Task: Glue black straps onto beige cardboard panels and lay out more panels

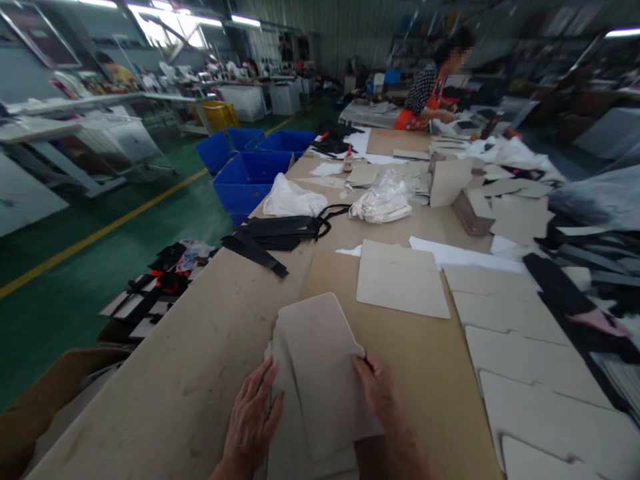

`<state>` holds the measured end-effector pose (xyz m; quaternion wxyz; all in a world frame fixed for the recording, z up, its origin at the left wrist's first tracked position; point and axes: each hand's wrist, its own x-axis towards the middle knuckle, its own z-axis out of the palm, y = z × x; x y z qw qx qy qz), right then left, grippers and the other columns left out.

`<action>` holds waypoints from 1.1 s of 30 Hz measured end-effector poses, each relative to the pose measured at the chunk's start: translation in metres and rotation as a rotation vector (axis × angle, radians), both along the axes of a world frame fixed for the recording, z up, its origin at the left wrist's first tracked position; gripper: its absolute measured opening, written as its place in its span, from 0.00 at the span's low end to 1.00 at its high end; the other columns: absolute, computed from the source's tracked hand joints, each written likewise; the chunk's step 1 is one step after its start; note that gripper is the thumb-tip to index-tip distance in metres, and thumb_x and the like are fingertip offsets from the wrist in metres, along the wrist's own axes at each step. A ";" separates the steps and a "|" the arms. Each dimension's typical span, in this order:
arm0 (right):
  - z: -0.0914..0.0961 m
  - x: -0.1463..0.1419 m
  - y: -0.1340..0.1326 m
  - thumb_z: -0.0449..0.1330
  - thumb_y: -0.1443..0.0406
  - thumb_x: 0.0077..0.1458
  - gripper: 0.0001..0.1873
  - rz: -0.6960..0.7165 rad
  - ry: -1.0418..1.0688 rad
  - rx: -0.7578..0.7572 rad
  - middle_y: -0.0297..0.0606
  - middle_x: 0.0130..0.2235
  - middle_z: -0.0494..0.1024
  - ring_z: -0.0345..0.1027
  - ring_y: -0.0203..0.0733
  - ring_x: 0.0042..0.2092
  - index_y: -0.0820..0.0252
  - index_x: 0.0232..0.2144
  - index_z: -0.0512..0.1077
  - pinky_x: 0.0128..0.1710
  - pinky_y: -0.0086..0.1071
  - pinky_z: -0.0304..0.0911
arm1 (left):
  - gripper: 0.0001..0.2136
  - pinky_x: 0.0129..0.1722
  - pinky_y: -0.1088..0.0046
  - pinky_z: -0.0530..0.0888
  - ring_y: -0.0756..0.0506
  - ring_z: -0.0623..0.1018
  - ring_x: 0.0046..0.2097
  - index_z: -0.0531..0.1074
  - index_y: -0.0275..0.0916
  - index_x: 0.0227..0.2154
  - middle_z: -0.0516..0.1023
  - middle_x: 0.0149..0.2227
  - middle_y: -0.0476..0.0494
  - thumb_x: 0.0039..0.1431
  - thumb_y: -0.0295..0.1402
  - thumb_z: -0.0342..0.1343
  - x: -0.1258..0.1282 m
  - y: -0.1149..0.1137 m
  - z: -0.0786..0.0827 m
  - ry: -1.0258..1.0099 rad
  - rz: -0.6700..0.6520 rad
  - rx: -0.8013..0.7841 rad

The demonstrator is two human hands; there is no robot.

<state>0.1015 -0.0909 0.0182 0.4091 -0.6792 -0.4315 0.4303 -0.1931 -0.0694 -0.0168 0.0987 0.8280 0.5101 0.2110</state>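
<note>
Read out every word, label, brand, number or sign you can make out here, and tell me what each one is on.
No text can be read in this picture.
Pale boards between the left hand and right hand: no writing shows.
Small red-topped bottle: too small to tell any label.
Brown sheet farther up: reddish marks, too blurred to read.
Framed panel, upper left: too blurred to read.

Left hand point(253, 408) and right hand point(379, 390) are bare.
</note>
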 end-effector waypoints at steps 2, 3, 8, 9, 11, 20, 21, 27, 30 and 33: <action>0.012 0.057 0.026 0.48 0.53 0.60 0.22 0.135 -0.235 -0.060 0.39 0.36 0.80 0.71 0.44 0.37 0.60 0.39 0.76 0.37 0.33 0.63 | 0.27 0.56 0.54 0.72 0.37 0.67 0.61 0.56 0.46 0.64 0.63 0.64 0.38 0.63 0.36 0.51 -0.001 0.002 -0.002 0.011 -0.007 0.024; 0.019 0.086 0.041 0.45 0.55 0.61 0.22 0.271 -0.384 -0.102 0.36 0.36 0.79 0.70 0.43 0.37 0.58 0.40 0.75 0.36 0.32 0.62 | 0.27 0.55 0.54 0.72 0.38 0.68 0.60 0.56 0.46 0.64 0.63 0.63 0.38 0.62 0.36 0.51 -0.001 0.003 -0.002 0.021 -0.006 0.036; 0.036 0.188 0.113 0.58 0.61 0.49 0.10 0.473 -0.580 -0.172 0.30 0.22 0.71 0.62 0.38 0.29 0.57 0.20 0.72 0.30 0.29 0.54 | 0.27 0.52 0.57 0.75 0.39 0.70 0.59 0.55 0.46 0.64 0.66 0.62 0.39 0.62 0.35 0.50 -0.003 0.005 -0.002 0.052 -0.012 0.100; 0.034 0.198 0.124 0.59 0.63 0.48 0.09 0.494 -0.621 -0.189 0.30 0.21 0.70 0.60 0.37 0.28 0.58 0.18 0.70 0.30 0.29 0.53 | 0.27 0.52 0.58 0.76 0.39 0.71 0.59 0.55 0.46 0.64 0.66 0.61 0.39 0.62 0.35 0.50 -0.003 0.005 -0.003 0.054 -0.018 0.111; 0.028 0.210 0.139 0.61 0.65 0.47 0.08 0.515 -0.701 -0.223 0.30 0.22 0.69 0.59 0.35 0.27 0.59 0.19 0.69 0.30 0.29 0.53 | 0.28 0.51 0.58 0.76 0.39 0.71 0.58 0.54 0.46 0.65 0.67 0.61 0.39 0.62 0.35 0.50 -0.004 0.006 -0.004 0.057 -0.030 0.126; 0.004 0.223 0.150 0.58 0.57 0.61 0.13 0.495 -0.889 -0.291 0.34 0.36 0.74 0.68 0.38 0.37 0.62 0.36 0.72 0.40 0.37 0.65 | 0.28 0.52 0.57 0.76 0.38 0.71 0.59 0.53 0.48 0.65 0.66 0.62 0.39 0.62 0.34 0.50 -0.004 0.006 -0.005 0.041 -0.029 0.117; 0.004 0.223 0.150 0.59 0.57 0.60 0.12 0.486 -0.899 -0.291 0.34 0.36 0.74 0.68 0.38 0.36 0.62 0.37 0.72 0.40 0.37 0.64 | 0.29 0.51 0.57 0.76 0.38 0.71 0.59 0.52 0.48 0.65 0.66 0.62 0.39 0.62 0.34 0.50 -0.004 0.006 -0.005 0.041 -0.031 0.118; 0.014 0.211 0.145 0.62 0.67 0.53 0.04 0.376 -0.967 -0.248 0.37 0.34 0.76 0.68 0.41 0.37 0.59 0.34 0.74 0.36 0.32 0.59 | 0.28 0.52 0.54 0.75 0.38 0.69 0.60 0.53 0.48 0.65 0.65 0.62 0.38 0.62 0.33 0.50 -0.004 0.004 -0.007 0.032 -0.017 0.069; 0.021 0.194 0.137 0.59 0.69 0.54 0.12 0.277 -1.004 -0.165 0.47 0.45 0.75 0.65 0.50 0.48 0.60 0.42 0.74 0.43 0.38 0.59 | 0.27 0.54 0.52 0.73 0.38 0.67 0.61 0.54 0.47 0.64 0.64 0.63 0.38 0.62 0.32 0.50 -0.002 0.001 -0.004 0.013 0.000 0.035; 0.022 0.155 0.120 0.54 0.69 0.58 0.17 0.221 -0.977 -0.057 0.55 0.51 0.70 0.61 0.56 0.54 0.65 0.49 0.71 0.50 0.45 0.58 | 0.26 0.57 0.52 0.71 0.38 0.65 0.62 0.55 0.45 0.64 0.63 0.63 0.37 0.62 0.30 0.49 0.002 -0.002 0.001 -0.005 -0.003 -0.002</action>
